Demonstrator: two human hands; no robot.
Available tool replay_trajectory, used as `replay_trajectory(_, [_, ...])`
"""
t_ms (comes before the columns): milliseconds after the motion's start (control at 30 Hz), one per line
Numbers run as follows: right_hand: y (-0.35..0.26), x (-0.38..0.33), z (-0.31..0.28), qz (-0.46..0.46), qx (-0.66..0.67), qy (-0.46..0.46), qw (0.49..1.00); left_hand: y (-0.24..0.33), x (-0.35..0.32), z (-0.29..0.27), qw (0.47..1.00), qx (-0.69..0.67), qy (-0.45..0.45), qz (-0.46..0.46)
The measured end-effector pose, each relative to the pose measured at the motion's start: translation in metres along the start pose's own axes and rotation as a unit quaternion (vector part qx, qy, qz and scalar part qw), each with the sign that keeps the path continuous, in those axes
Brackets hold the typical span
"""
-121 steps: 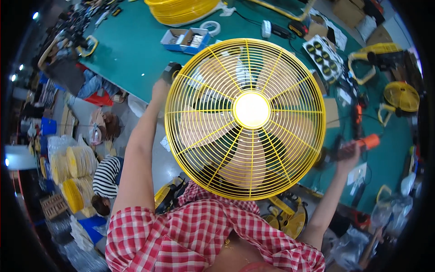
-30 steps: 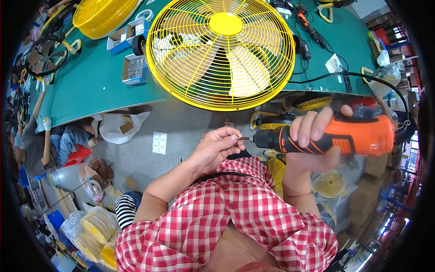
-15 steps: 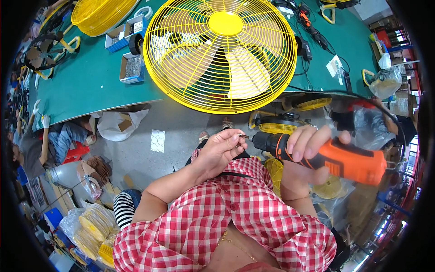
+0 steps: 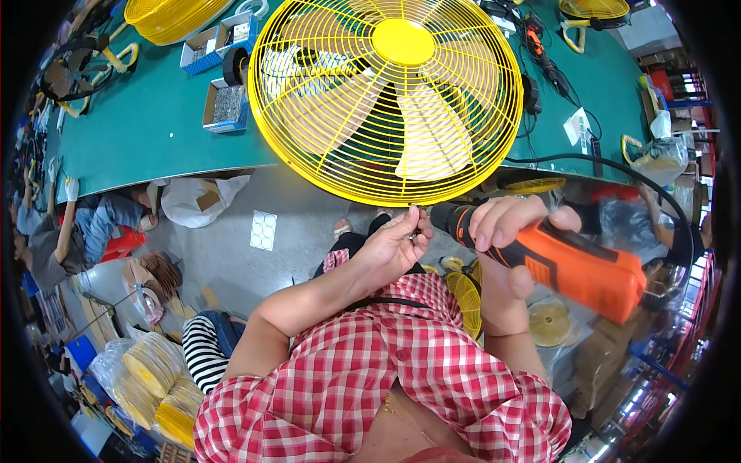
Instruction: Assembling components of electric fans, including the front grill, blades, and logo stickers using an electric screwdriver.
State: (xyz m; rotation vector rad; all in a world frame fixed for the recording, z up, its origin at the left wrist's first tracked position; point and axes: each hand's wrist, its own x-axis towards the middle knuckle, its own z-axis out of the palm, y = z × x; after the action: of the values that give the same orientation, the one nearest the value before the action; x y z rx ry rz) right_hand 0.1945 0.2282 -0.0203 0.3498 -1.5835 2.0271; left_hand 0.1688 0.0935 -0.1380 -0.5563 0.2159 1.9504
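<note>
A round yellow wire fan guard (image 4: 404, 42) with pale blades behind it stands at the table's front edge. My right hand (image 4: 505, 231) grips an orange and black power screwdriver (image 4: 575, 266), its black chuck pointing left. A cable runs from the tool's rear end. Fingers pinched, my left hand (image 4: 397, 243) is at the screwdriver's tip, just below the guard's lower rim. It holds small metal pieces, too small to tell whether they are screws. Fingers and chuck hide most of the bit; whether the tip touches the rim cannot be told.
On the green table (image 4: 170, 147) are open boxes of small hardware (image 4: 228, 106), a yellow fan guard stack (image 4: 174, 19) and a second orange tool (image 4: 535, 42). A black cable (image 4: 617, 160) arcs at the right. A co-worker's gloved hand (image 4: 72, 189) rests at the far left edge.
Both hands and the screwdriver have moved up, toward the lower rim of the fan guard. The chuck and the left fingertips are now close to that rim.
</note>
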Motion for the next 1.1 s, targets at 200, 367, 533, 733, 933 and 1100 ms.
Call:
replay_trajectory(200, [0.008,0.012,0.0,0.024,0.028,-0.049,0.998,0.002,-0.003,-0.002,1.0,-0.011,0.015,0.0])
replay_trajectory(367, [0.013,0.023,-0.001,0.049,0.039,-0.115,0.991,0.013,-0.009,-0.016,0.973,0.204,0.054,0.091])
replay_trajectory(533, [0.005,0.029,0.016,0.066,-0.042,-0.102,0.992,0.031,-0.017,-0.02,0.912,0.375,0.045,0.159])
replay_trajectory(733, [0.013,0.029,0.012,0.032,-0.077,-0.168,0.982,0.02,-0.011,-0.012,0.912,0.354,0.058,0.198])
replay_trajectory(933, [0.016,0.034,0.014,0.033,-0.158,-0.223,0.961,0.016,-0.004,-0.019,0.918,0.335,0.088,0.191])
replay_trajectory(1100, [0.029,0.044,-0.002,0.069,-0.021,-0.253,0.965,0.02,-0.001,-0.015,0.933,0.322,0.072,0.146])
